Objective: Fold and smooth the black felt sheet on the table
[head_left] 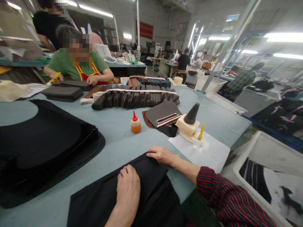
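Note:
A piece of black fabric (94, 201) lies over the near edge of the blue-green table, its far edge running in a straight fold. My left hand (129, 186) rests on top of this fabric, fingers together and lightly bent, pressing on it near the fold. At the far right corner, my right hand (162, 155) pinches the fabric's edge between thumb and fingers. Beyond my hands stands a small glue bottle (135, 125) with a red nozzle. To its right, a dark grey panel (163, 112) with a slot lies on brown pieces.
A stack of black fabric pieces (47, 132) covers the table's left. Dark bundled pieces (134, 98) lie in a row further back. A black cone (192, 114) sits on a pale block beside a yellow brush (201, 131). A white bin (258, 148) stands right; a co-worker (94, 67) sits opposite.

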### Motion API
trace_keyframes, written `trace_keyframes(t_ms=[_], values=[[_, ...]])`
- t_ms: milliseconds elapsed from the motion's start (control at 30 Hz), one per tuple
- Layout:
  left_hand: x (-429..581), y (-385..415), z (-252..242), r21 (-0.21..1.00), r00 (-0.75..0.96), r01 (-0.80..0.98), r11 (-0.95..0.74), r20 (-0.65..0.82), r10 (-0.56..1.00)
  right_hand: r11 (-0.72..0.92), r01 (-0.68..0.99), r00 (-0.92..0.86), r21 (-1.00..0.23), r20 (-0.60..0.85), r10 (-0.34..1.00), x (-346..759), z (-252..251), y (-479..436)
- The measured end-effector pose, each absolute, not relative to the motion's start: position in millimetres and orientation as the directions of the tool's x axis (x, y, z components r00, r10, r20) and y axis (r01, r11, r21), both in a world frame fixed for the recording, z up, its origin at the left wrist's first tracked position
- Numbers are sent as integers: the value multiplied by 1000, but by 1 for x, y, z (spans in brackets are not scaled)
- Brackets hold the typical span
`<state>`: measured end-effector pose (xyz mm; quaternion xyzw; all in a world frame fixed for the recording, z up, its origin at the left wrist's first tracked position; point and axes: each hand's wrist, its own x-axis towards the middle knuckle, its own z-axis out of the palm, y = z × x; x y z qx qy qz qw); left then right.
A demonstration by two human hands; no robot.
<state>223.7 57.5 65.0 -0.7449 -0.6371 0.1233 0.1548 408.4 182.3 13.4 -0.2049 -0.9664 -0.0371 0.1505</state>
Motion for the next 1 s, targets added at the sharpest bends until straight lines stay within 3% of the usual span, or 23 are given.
trace_keyframes(t_ms=[100,233,467,700,1000], values=[[243,67,64,-401,76,912,-91,-52,996,918,386,-901,91,249,354,407,18,180],[226,61,65,-365,133,920,-144,-55,990,917,371,-916,146,219,336,408,19,177],[148,16,55,-398,80,914,-76,-8,997,906,408,-884,111,298,361,412,12,174],[141,17,47,-382,33,924,-17,35,999,896,442,-844,45,360,398,411,9,169],[155,27,58,-368,-17,930,0,-42,999,843,513,-841,161,289,457,423,37,190]])
